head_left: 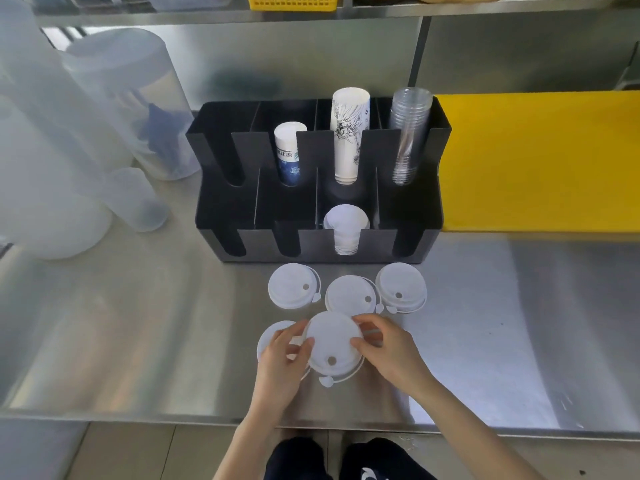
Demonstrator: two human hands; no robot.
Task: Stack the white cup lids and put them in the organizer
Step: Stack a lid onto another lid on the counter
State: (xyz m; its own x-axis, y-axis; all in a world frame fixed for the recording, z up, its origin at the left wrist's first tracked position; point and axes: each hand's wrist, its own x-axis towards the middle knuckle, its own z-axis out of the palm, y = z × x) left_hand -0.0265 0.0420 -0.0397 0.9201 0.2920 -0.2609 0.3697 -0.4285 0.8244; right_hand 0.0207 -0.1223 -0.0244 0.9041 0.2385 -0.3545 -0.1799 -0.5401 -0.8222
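Both hands grip one white cup lid (333, 344) just above the steel counter, my left hand (282, 358) on its left rim and my right hand (388, 348) on its right rim. Another white lid (272, 336) lies partly under my left hand. Three more white lids lie in a row behind: left lid (292, 286), middle lid (349, 295), right lid (401, 287). The black organizer (408, 237) stands behind them; a stack of white lids (346, 223) sits in its front third slot.
The organizer's back row holds a short paper cup stack (289, 150), a tall paper cup stack (348, 133) and clear plastic cups (408, 133). A yellow board (540, 161) lies at the right. Translucent plastic containers (86, 133) crowd the left. The counter's front edge (138, 415) is near.
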